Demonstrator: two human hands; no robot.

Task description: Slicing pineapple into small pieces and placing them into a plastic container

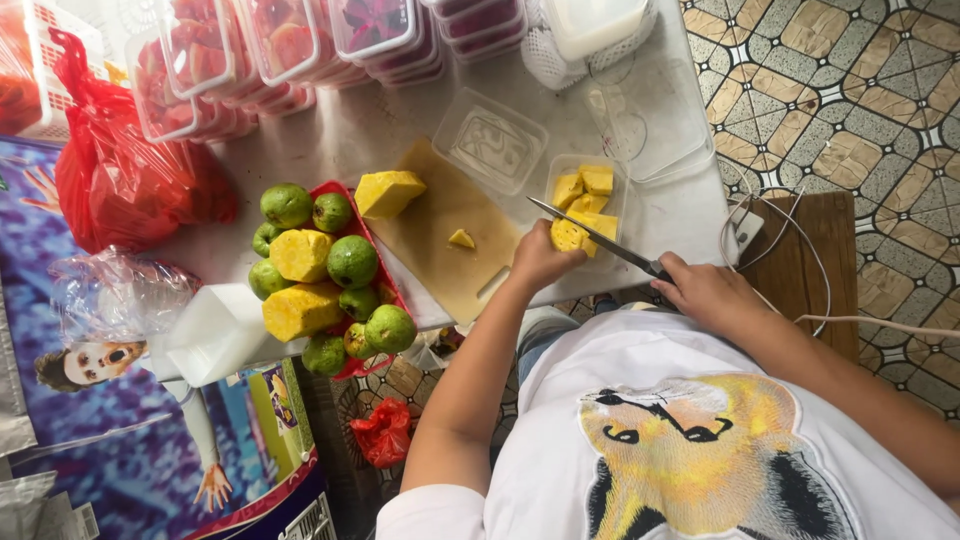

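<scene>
Yellow pineapple flesh is what you are working on: a rounded piece of peeled pineapple (567,236) sits at the near edge of the worktop (380,125), just over the rim of a clear plastic tub (556,172). Your left hand (541,262) is closed around its near side, pinning it so it cannot roll. Your right hand (703,290) is wrapped tight on the handle of a long knife (590,235), whose blade lies across the top of the piece, apparently to slice it so the cuts drop straight into the tub. Cut chunks (588,184), bright and wet-looking, already lie inside.

Just beside the tub lies a pale cutting board (440,225) with one small pineapple wedge (461,239) on it and a larger peeled block (388,192) at its far corner. Toward the left edge of the worktop, a red tray (385,278) holds green guavas (352,261) mixed with more peeled pineapple blocks (300,255), kept within reach. An empty clear tub (490,142) waits beyond the board. Along the far edge stand stacked lidded tubs of red fruit (290,45), and a red plastic bag (115,180) slumps at the far left corner.
</scene>
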